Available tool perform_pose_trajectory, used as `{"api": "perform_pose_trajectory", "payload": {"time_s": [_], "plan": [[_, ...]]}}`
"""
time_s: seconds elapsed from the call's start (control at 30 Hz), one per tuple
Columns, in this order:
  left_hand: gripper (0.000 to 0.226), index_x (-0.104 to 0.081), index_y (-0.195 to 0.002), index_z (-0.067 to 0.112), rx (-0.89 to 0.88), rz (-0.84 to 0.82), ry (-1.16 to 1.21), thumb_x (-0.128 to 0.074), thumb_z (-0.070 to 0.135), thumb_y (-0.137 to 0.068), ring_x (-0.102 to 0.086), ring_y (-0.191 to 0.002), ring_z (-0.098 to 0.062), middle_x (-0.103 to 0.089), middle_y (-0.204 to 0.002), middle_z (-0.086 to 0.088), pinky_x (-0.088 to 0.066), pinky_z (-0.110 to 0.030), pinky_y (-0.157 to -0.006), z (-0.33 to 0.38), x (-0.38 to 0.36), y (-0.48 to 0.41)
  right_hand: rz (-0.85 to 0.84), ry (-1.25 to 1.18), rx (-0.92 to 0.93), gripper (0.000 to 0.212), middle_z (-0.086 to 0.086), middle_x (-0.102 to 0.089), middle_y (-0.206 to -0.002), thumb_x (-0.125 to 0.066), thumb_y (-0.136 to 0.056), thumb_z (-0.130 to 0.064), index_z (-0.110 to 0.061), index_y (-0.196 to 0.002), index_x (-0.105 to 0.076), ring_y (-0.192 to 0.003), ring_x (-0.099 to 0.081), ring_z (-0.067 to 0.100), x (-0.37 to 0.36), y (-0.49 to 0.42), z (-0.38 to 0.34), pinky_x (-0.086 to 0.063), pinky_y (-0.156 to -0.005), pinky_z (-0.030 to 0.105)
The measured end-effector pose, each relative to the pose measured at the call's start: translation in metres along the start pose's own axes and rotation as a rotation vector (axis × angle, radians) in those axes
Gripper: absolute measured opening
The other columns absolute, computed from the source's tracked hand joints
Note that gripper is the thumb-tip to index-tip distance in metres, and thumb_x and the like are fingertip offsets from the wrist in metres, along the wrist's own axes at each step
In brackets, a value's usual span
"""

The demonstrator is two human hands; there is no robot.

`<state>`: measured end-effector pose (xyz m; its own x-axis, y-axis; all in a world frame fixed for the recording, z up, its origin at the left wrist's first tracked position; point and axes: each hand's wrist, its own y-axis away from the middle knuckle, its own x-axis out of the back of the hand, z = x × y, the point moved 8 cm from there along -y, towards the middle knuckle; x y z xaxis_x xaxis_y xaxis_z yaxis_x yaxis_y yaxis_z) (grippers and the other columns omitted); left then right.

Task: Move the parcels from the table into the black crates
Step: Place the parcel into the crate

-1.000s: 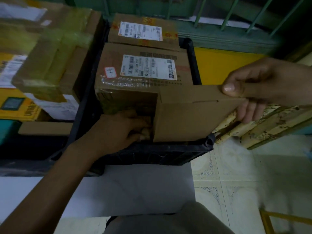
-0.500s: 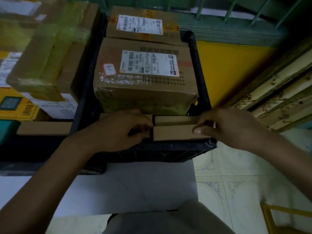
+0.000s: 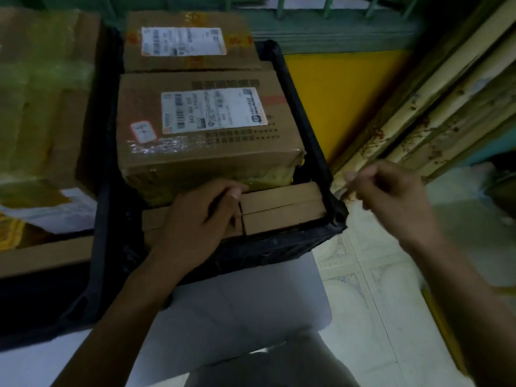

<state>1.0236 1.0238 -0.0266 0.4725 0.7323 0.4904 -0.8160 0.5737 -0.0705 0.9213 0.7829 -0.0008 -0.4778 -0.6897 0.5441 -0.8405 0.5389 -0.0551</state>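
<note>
A black crate point(image 3: 318, 152) holds two large labelled cardboard parcels, one at the back point(image 3: 190, 43) and one in the middle point(image 3: 206, 129). Flat brown parcels point(image 3: 282, 210) stand on edge in the crate's near end, wedged against its front wall. My left hand point(image 3: 195, 222) lies flat on top of these flat parcels, fingers pressing them. My right hand point(image 3: 391, 196) hovers blurred to the right of the crate's near right corner, fingers loosely curled with nothing in them.
A second crate point(image 3: 55, 275) at the left holds more taped cardboard parcels point(image 3: 42, 107). The crates sit on a white table point(image 3: 237, 297). Tiled floor lies at the right, with worn wooden slats point(image 3: 435, 113) and a yellow panel point(image 3: 340, 96) behind.
My right hand pushed the flat brown parcel down into the crate's near end, then let go and drew away to the right. My left hand stayed on the flat parcels.
</note>
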Motion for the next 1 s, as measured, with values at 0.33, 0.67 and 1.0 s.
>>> {"api": "perform_pose_trajectory", "payload": {"time_s": [0.33, 0.67, 1.0], "plan": [[0.020, -0.061, -0.100, 0.036, -0.252, -0.321, 0.256, -0.044, 0.026, -0.095, -0.059, -0.071, 0.003, -0.063, -0.076, 0.017, -0.044, -0.009, -0.064, 0.102, -0.114, 0.003, 0.330, -0.286, -0.311, 0.014, 0.004, -0.067, -0.075, -0.060, -0.092, -0.015, -0.015, -0.079, -0.064, -0.066, -0.061, 0.006, 0.054, 0.114, 0.057, -0.048, -0.057, 0.018], [0.019, -0.066, -0.095, 0.031, -0.377, -0.680, 0.440, -0.049, 0.026, -0.090, -0.065, -0.073, -0.005, -0.070, -0.078, 0.010, -0.050, -0.016, -0.067, 0.230, -0.304, 0.113, 0.915, -0.360, -0.385, 0.015, -0.006, -0.068, -0.070, -0.060, -0.092, -0.014, -0.016, -0.078, -0.064, -0.068, -0.067, 0.007, 0.225, 0.316, 0.131, -0.053, -0.061, 0.020], [0.026, -0.066, -0.096, 0.028, -0.304, -0.917, 0.530, -0.046, 0.011, -0.097, -0.067, -0.088, -0.001, -0.072, -0.089, 0.019, -0.052, -0.016, -0.075, 0.344, -0.500, 0.254, 1.324, -0.476, -0.509, 0.047, -0.004, -0.064, -0.120, -0.053, -0.078, -0.050, -0.026, -0.119, -0.058, -0.110, -0.062, 0.007, 0.368, 0.560, 0.223, -0.052, -0.089, 0.030]]}}
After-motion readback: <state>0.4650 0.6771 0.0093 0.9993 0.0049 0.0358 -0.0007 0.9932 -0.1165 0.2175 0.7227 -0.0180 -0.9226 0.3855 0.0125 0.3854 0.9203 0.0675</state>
